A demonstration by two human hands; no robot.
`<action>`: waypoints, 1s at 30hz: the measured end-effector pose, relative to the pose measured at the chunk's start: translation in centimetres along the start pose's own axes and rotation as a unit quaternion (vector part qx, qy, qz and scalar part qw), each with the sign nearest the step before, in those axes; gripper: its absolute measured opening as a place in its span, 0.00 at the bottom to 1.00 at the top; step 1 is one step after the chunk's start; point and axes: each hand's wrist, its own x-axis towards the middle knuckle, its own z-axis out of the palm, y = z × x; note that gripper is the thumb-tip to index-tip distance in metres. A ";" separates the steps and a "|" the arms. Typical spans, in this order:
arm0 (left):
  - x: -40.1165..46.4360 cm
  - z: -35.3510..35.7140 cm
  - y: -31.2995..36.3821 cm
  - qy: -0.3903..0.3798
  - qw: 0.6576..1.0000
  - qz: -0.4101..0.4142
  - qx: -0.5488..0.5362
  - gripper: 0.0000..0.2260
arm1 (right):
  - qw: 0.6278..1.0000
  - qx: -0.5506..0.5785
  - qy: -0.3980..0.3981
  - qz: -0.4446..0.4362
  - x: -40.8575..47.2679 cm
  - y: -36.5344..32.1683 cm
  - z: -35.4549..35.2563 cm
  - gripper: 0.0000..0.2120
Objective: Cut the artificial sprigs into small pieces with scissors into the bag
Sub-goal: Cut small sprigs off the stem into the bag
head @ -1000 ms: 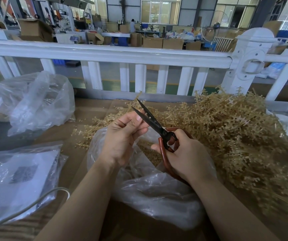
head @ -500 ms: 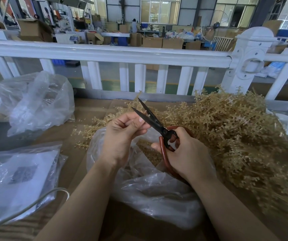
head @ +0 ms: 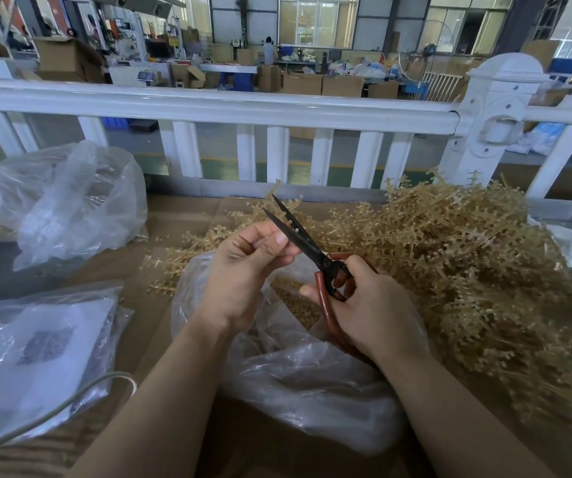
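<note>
Over the mouth of the clear bag [head: 312,384], at the middle of the scene, the left hand [head: 243,270] curls its fingers and thumb together as if pinching a small stub of sprig; the piece itself is too small to make out. Just right of it, the right hand [head: 370,305] grips the red handles of the scissors [head: 307,243], fingers wrapped through the loops. Its black blades stand slightly parted and point up and to the far left, passing just beside the left thumb.

To do this snip well, the stub should probably be fed deep into the blades, near the pivot, where they bite hardest. The left fingertips should stay clear of the edges. Both hands want to remain directly above the bag opening so the cut bits drop onto the tan pieces already lying inside.

Outward to the right and far side lies the big heap of uncut tan sprigs [head: 467,270], within easy reach. Far left sits another clear plastic bag [head: 71,208], and near left a flat packet [head: 36,350]. Beyond runs a white railing [head: 208,106].
</note>
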 end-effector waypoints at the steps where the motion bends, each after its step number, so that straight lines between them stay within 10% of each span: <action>1: 0.0 0.0 0.0 -0.002 1.000 0.001 -0.002 0.04 | 1.000 0.004 -0.001 0.000 0.0 0.0 0.0 0.30; 30: -0.1 -0.1 -0.3 -0.008 1.000 -0.003 0.020 0.05 | 1.000 0.007 -0.012 0.012 0.0 -0.1 -0.1 0.37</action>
